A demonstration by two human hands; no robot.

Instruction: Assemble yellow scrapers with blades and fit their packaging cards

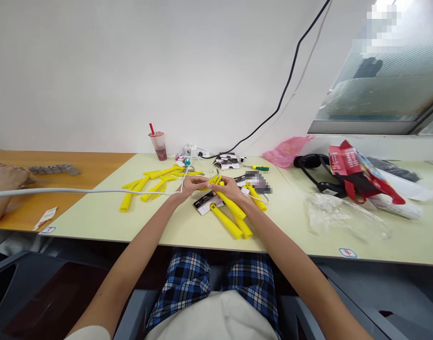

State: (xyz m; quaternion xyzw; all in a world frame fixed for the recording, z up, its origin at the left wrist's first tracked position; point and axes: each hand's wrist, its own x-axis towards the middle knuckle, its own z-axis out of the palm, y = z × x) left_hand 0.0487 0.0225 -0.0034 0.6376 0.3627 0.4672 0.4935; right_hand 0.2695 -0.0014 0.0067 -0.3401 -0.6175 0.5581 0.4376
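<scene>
At the middle of the table, my left hand (pixel 194 185) pinches one side of a yellow plastic part (pixel 215 180). Opposite it, the fingers of my right hand (pixel 228 189) are closed on the same part, which has small slots or holes. A yellow tube (pixel 233 204) runs out from under my right hand toward me; whether it joins the held part, I cannot tell. Another yellow tube (pixel 226 222) lies on the table below my hands. A black-and-white card (pixel 203 204) lies flat beneath them. Several yellow branching pieces (pixel 149 183) are spread to the left.
A white cable (pixel 96 191) crosses from the left toward my left hand. Behind stand a drink cup (pixel 159 145) and a green-yellow screwdriver (pixel 261 167). To the right are a headset (pixel 321 174), a red bag (pixel 361 172) and clear plastic (pixel 344 217). Another person's hand (pixel 11 175) rests far left.
</scene>
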